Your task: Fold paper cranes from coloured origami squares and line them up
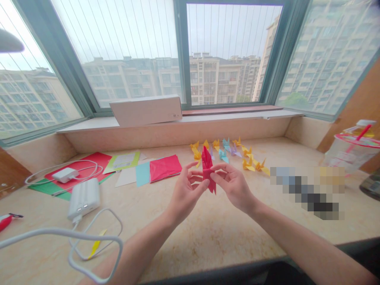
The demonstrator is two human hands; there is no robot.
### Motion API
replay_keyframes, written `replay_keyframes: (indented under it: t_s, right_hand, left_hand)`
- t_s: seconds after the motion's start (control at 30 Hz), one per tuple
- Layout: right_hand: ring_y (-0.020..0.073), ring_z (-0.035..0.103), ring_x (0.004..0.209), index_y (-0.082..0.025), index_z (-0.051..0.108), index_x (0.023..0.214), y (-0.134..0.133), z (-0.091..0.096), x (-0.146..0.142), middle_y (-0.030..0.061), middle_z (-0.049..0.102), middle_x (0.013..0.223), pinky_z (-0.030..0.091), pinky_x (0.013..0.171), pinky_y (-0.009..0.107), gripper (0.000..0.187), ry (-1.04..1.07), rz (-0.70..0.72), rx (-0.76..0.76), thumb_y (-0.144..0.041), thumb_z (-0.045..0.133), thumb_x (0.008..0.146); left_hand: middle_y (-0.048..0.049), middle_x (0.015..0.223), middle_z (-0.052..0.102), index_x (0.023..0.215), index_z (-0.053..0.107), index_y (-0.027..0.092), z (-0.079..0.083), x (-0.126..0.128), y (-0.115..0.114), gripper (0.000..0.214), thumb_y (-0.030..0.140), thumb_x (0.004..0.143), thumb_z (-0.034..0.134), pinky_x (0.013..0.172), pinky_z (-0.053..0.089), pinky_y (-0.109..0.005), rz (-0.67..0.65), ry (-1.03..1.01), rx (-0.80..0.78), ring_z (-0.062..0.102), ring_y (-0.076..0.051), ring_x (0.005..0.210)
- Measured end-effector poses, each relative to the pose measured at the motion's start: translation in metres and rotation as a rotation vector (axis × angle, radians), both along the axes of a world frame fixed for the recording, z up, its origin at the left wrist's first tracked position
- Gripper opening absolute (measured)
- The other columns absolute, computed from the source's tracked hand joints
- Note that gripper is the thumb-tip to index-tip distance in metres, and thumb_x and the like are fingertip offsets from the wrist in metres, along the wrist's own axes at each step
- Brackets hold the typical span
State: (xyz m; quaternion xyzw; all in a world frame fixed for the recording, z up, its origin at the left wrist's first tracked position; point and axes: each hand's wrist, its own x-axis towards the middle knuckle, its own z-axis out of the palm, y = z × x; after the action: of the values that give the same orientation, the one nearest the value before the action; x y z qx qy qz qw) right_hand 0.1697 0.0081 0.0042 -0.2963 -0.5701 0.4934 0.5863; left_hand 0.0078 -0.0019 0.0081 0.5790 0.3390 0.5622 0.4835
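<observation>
A red folded paper piece (208,168) is held upright above the beige stone counter (225,229), pinched from both sides. My left hand (185,190) grips its left side with thumb and fingers closed on it. My right hand (233,184) pinches its right side the same way. Behind it, several small folded paper cranes (230,152) in yellow, blue and purple stand in a loose group on the counter. A stack of flat coloured paper sheets, red on top (164,167), lies to the left of my hands.
A white power bank (84,197) with a looping white cable (89,237) lies at left, near a white charger (65,174) on red and green sheets. A long white box (147,111) rests on the window sill. A plastic drink cup (350,152) stands at right.
</observation>
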Motion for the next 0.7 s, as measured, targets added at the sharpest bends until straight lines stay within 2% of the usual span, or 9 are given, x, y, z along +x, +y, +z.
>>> replay_keyframes:
  t_s: [0.07,0.13,0.3,0.53,0.7]
  right_hand:
    - [0.0158,0.070,0.065,-0.022,0.065,0.093,0.0012,-0.0002,0.0011,0.0000,0.073,0.074,0.057,0.059,0.029,0.019,0.009,-0.030,0.006,-0.036,0.075,0.083]
    - [0.0157,0.069,0.065,-0.022,0.064,0.094,0.0025,-0.0013,0.0020,0.0001,0.073,0.074,0.057,0.059,0.029,0.018,0.000,-0.042,0.022,-0.035,0.073,0.085]
    - [0.0178,0.071,0.083,-0.022,0.066,0.096,0.0052,-0.0044,0.0022,0.0039,0.075,0.091,0.057,0.075,0.033,0.018,-0.023,-0.108,0.098,-0.034,0.073,0.084]
    - [0.0206,0.072,0.090,-0.023,0.069,0.103,0.0068,-0.0027,0.0021,0.0050,0.077,0.097,0.060,0.081,0.036,0.026,0.026,-0.170,0.068,-0.037,0.075,0.082]
    - [0.0211,0.072,0.095,-0.024,0.068,0.116,0.0079,-0.0057,0.0022,0.0059,0.077,0.105,0.060,0.085,0.039,0.035,0.026,-0.104,0.058,-0.036,0.074,0.083]
  left_hand:
    - [-0.0022,0.086,0.070,0.128,0.046,0.020,0.0002,0.0004,-0.0009,0.057,0.028,0.080,0.077,0.073,0.057,-0.032,-0.031,0.029,-0.046,0.069,-0.017,0.078]
    - [-0.0015,0.080,0.070,0.123,0.052,0.017,0.0013,0.0000,-0.0012,0.050,0.028,0.081,0.076,0.072,0.056,-0.032,-0.037,0.067,-0.058,0.068,-0.017,0.074]
    - [-0.0042,0.080,0.072,0.099,0.066,0.014,0.0048,-0.0023,-0.0004,0.025,0.028,0.081,0.076,0.067,0.051,-0.026,-0.001,0.155,-0.045,0.066,-0.014,0.070]
    - [-0.0078,0.088,0.077,0.106,0.069,0.015,0.0031,0.0008,-0.0015,0.028,0.027,0.082,0.076,0.079,0.055,-0.032,-0.095,0.080,-0.032,0.071,-0.019,0.081]
    - [-0.0085,0.091,0.078,0.107,0.070,0.015,0.0026,0.0007,-0.0021,0.026,0.028,0.084,0.073,0.082,0.056,-0.034,-0.102,0.089,-0.045,0.072,-0.020,0.083]
